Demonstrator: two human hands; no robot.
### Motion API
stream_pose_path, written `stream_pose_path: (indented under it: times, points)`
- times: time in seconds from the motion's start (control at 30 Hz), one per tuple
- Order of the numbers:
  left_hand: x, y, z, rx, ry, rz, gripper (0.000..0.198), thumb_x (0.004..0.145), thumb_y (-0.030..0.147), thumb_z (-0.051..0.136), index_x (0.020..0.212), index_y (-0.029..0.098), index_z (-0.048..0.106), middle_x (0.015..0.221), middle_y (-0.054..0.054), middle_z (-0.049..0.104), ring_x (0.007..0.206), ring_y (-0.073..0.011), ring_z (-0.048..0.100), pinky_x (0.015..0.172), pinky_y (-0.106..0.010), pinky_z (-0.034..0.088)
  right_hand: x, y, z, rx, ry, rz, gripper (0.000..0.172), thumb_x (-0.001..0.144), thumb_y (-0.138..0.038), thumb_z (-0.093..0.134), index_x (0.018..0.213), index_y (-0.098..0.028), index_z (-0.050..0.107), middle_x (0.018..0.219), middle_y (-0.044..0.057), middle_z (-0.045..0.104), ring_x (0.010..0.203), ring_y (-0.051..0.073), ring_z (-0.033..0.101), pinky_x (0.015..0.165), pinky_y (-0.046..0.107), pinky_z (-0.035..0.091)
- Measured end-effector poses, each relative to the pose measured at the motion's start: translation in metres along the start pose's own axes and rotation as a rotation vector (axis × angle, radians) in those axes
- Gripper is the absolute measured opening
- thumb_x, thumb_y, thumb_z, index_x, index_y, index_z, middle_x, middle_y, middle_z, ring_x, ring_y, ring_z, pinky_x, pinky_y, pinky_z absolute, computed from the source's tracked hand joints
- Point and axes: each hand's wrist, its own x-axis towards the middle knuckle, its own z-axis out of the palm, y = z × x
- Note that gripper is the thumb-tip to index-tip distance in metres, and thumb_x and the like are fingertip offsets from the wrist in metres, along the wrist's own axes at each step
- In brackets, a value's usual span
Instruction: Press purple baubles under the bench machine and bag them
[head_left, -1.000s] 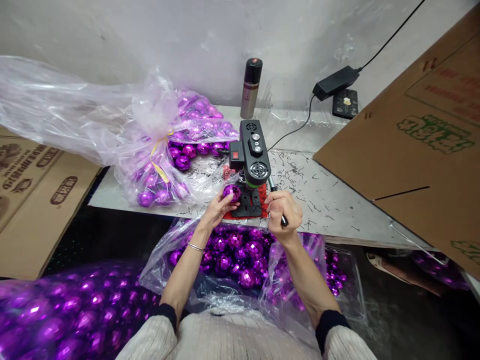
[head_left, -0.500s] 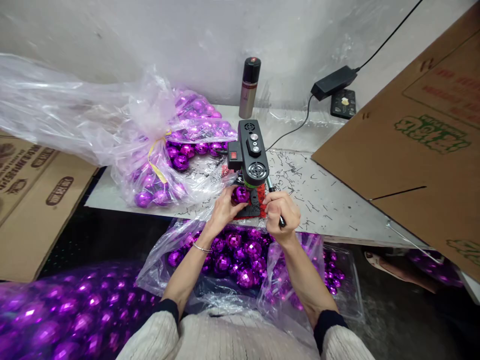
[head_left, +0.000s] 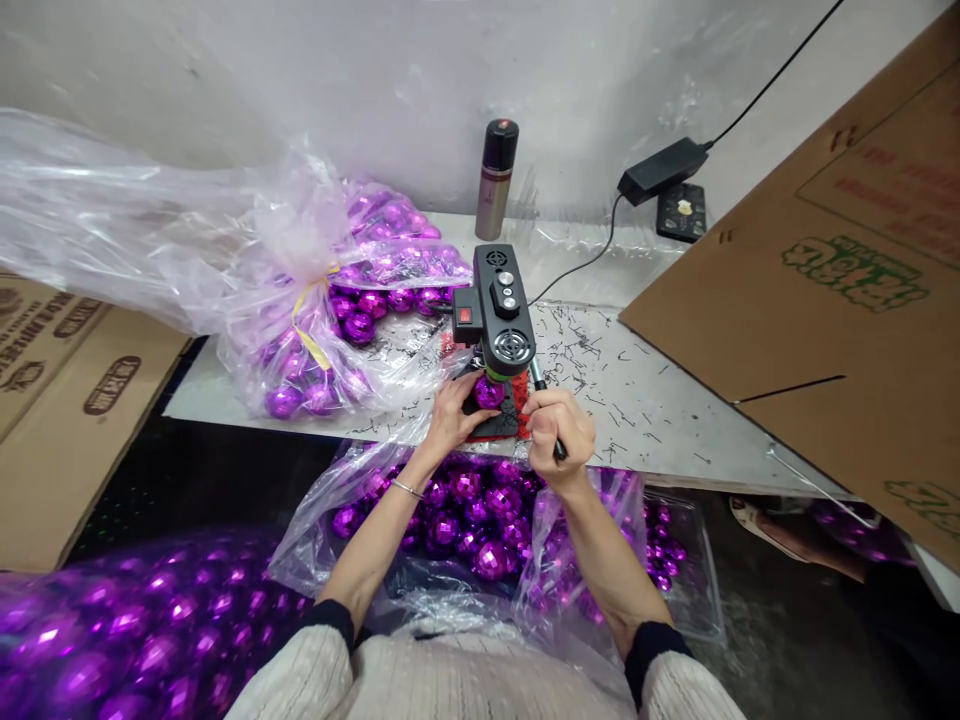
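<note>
A small black bench drill press (head_left: 504, 305) with a red switch stands at the table's front edge. Beneath its head sits a shiny purple faceted ball (head_left: 490, 392), which looks like a disco-ball ornament. My left hand (head_left: 448, 415) holds that ball from the left, thumb and fingers curved round it on the black base plate (head_left: 504, 415). My right hand (head_left: 561, 428) is closed round the black-gripped lever (head_left: 559, 449) on the machine's right side. Whether a bit touches the ball is hidden under the head.
Purple balls (head_left: 491, 505) fill an open plastic bag below the table edge; a tied clear bag (head_left: 300, 300) holds more at left. Black scraps (head_left: 570, 345) litter the table. A spray can (head_left: 496, 180), power adapter (head_left: 664, 170) and cardboard box (head_left: 810, 250) stand around. A person's foot (head_left: 765, 525) shows at right.
The ball has shifted slightly right, under the drill head, with my left hand beside it. My right hand keeps its grip on the lever. The whole view has shifted a little.
</note>
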Motion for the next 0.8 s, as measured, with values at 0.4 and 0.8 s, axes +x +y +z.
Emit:
stream_pose_path:
  times: [0.4, 0.8]
  points:
    - [-0.001, 0.000, 0.004, 0.037, 0.091, 0.092, 0.064, 0.087, 0.055, 0.083, 0.138, 0.020, 0.068, 0.120, -0.012, 0.079, 0.108, -0.0287, 0.073, 0.101, -0.043, 0.055, -0.008, 0.002, 0.002, 0.021, 0.005, 0.023, 0.026, 0.101, -0.013, 0.047, 0.079, -0.023, 0.055, 0.072, 0.001, 0.064, 0.064, 0.013, 0.061, 0.055, 0.026, 0.047]
    - [0.000, 0.001, 0.005, -0.024, 0.068, 0.038, 0.061, 0.085, 0.052, 0.086, 0.136, 0.022, 0.071, 0.116, -0.010, 0.080, 0.105, -0.0277, 0.072, 0.100, -0.042, 0.054, -0.040, 0.016, 0.017, 0.051, 0.103, 0.024, 0.027, 0.104, -0.020, 0.044, 0.079, -0.023, 0.054, 0.074, 0.000, 0.061, 0.062, 0.013, 0.058, 0.060, 0.030, 0.047]
